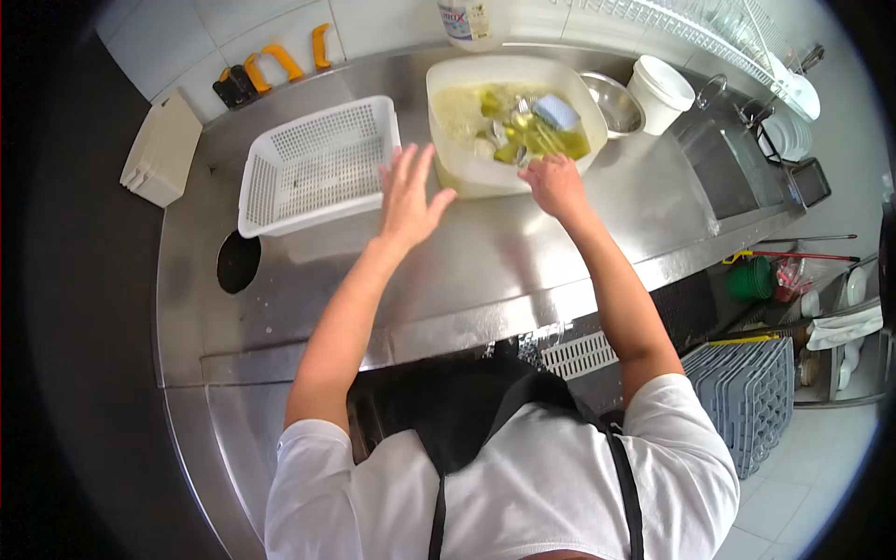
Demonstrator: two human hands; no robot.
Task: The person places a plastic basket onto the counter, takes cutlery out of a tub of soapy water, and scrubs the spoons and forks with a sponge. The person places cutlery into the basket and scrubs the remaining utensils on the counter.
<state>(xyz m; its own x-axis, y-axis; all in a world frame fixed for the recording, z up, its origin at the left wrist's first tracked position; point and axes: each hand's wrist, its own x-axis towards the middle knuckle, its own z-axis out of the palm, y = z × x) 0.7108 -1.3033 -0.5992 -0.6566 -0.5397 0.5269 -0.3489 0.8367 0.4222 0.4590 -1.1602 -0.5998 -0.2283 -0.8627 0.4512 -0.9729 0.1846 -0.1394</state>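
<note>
My left hand [411, 198] is raised with its fingers spread, between the white perforated basket [317, 166] and a large translucent tub [481, 180]; nothing is in it. My right hand [557, 185] is at the near rim of the tub, its fingers curled together; what they hold, if anything, is too small to make out. Cloudy yellowish water fills the tub, with green items [560, 143], a light blue sponge [556, 112] and some metal utensils [499, 133] in it.
Behind the tub stands a bottle [467, 23]. A metal bowl [616, 103], a lidded white bucket [659, 93] and a sink [719, 168] are at right. Cutting boards [161, 154], orange-handled tools [282, 62] and a round counter hole [239, 262] are at left. Grey racks [747, 397] stand below right.
</note>
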